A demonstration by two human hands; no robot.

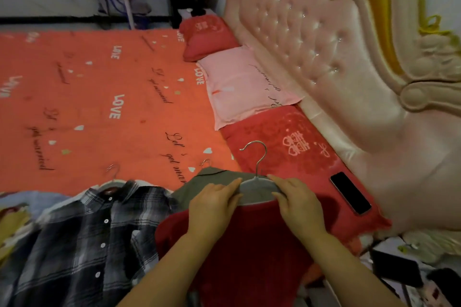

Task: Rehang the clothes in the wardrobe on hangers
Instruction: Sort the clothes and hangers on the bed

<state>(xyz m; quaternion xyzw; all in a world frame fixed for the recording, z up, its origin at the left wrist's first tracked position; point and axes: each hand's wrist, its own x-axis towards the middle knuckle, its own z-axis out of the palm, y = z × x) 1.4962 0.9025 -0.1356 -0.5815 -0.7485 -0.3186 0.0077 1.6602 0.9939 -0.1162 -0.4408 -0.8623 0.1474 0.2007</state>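
Note:
A red garment (pixel 249 239) lies on the bed's near edge with a grey hanger (pixel 257 188) at its neck, metal hook pointing toward the pillows. My left hand (pixel 212 204) grips the hanger's left shoulder through the red cloth. My right hand (pixel 300 203) holds the hanger's right shoulder the same way. Beneath the red garment, an olive-grey garment (pixel 197 187) shows at upper left with its own hook (pixel 205 162). To the left lies a black-and-white plaid shirt (pixel 82 239) on a hanger (pixel 113 177).
The bed has an orange "LOVE" sheet (pixel 99 107). Red and pink pillows (pixel 239 90) line the padded pink headboard (pixel 336 70). A black phone (pixel 350 192) lies on the red pillow right of my hands. Clutter sits on a bedside surface (pixel 404 271) at lower right.

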